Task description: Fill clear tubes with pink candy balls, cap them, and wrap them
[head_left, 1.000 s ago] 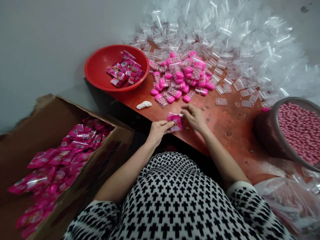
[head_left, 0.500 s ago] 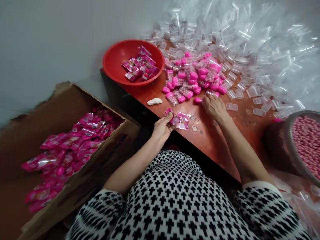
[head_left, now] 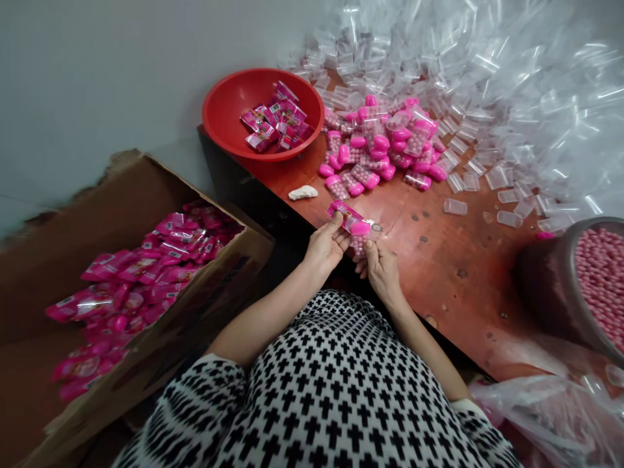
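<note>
My left hand (head_left: 325,247) pinches a pink printed plastic sleeve (head_left: 342,211) just over the table's near edge. From the other side, my right hand (head_left: 383,266) holds a small clear bottle (head_left: 359,238) of pink beads with a bright pink cap. The cap end points up and away from me, against the sleeve; whether it is inside the sleeve I cannot tell. Beyond both hands lies a heap of the same pink-capped bottles (head_left: 377,153). A white lump (head_left: 303,192) rests on the table to the left of the heap.
A red bowl (head_left: 219,133) with pink printed sleeves stands at the back left. At the lower left, a cardboard box (head_left: 195,318) holds many pink wrapped pieces (head_left: 141,279). Clear empty tubes (head_left: 455,207) cover the back right, and a bucket (head_left: 541,266) of pink beads stands right.
My right hand has come back from the heap's near edge with a pink-capped bottle and now meets my left hand. The left hand still holds the sleeve.
</note>
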Tool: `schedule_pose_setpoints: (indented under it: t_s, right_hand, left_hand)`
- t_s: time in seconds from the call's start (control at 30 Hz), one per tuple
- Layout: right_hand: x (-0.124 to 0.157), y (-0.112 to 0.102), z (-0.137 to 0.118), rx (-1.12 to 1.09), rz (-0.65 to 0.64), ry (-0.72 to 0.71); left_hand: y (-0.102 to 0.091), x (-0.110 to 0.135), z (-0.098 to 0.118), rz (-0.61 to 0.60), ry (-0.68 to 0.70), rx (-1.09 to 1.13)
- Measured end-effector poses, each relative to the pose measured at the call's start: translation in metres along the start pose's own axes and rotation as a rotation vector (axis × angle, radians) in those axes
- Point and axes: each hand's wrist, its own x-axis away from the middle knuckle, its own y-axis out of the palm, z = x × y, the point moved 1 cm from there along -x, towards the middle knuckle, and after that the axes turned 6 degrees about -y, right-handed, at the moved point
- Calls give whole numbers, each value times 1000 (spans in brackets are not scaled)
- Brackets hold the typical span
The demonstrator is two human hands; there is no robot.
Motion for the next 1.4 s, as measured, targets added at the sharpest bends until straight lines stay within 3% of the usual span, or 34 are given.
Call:
schedule_pose_setpoints:
  t_s: [0.2, 0.43, 0.57, 0.8, 1.03, 1.27, 1.4]
  right_hand:
    - [0, 1, 3, -54, -64, -27]
    - [1, 1, 12, 169, 54, -168]
    - [-1, 1, 12, 128, 64, -186]
    - [-3, 7, 13, -228, -8, -28]
    - [-4, -1, 14, 69, 135, -178]
    - [-3, 6, 14, -365, -4, 31]
    - [-1, 7, 11, -227, 49, -51]
  left_hand:
    - [5, 6, 5, -70, 43, -124]
    - [7, 8, 6, -192, 70, -331]
    - [2, 5, 3, -207, 46, -404]
    - [2, 5, 4, -211, 96, -523]
    - [5, 7, -4, -203, 83, -462]
    - [-5, 4, 6, -286, 92, -631]
    - [-4, 4, 7, -257, 97, -564]
